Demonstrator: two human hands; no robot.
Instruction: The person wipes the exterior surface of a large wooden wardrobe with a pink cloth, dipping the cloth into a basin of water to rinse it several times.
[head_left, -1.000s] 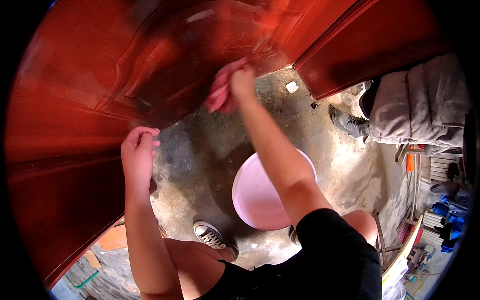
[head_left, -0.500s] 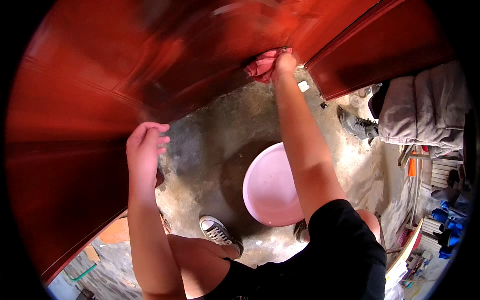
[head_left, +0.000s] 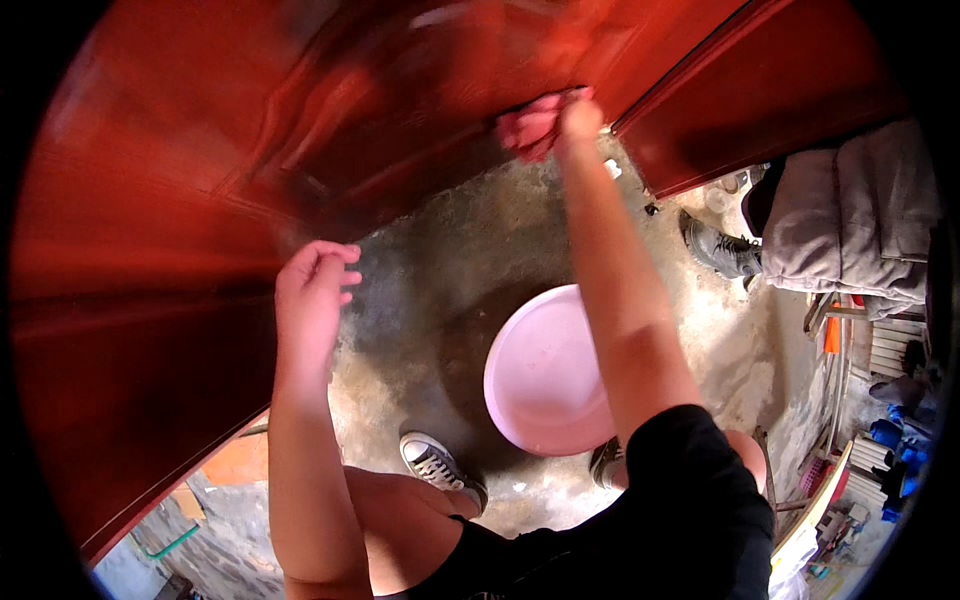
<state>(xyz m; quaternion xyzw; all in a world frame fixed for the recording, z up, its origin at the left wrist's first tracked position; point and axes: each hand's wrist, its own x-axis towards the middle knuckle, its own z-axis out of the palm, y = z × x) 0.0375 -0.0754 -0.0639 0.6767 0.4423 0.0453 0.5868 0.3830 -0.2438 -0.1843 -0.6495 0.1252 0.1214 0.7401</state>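
Observation:
My right hand [head_left: 580, 122], slightly blurred, is closed on a crumpled pink-red cloth [head_left: 530, 125]. The cloth presses against the lower part of a glossy red door [head_left: 400, 120], close to its right edge. My left hand [head_left: 317, 275] hangs in the air beside the door's lower edge, fingers loosely bent and apart, with nothing in it. Below and between my arms a round pink basin [head_left: 540, 375] stands on the floor, its right side partly hidden by my right forearm.
A second red panel [head_left: 770, 100] adjoins at the right. Another person's boot [head_left: 722, 250] and grey padded clothing [head_left: 850, 215] are at the right. My sneaker [head_left: 440, 468] is left of the basin on the concrete floor [head_left: 410, 330]. Assorted clutter [head_left: 895, 440] lies far right.
My right hand and the cloth have shifted slightly right along the door. My left hand has moved a little to the right, still empty.

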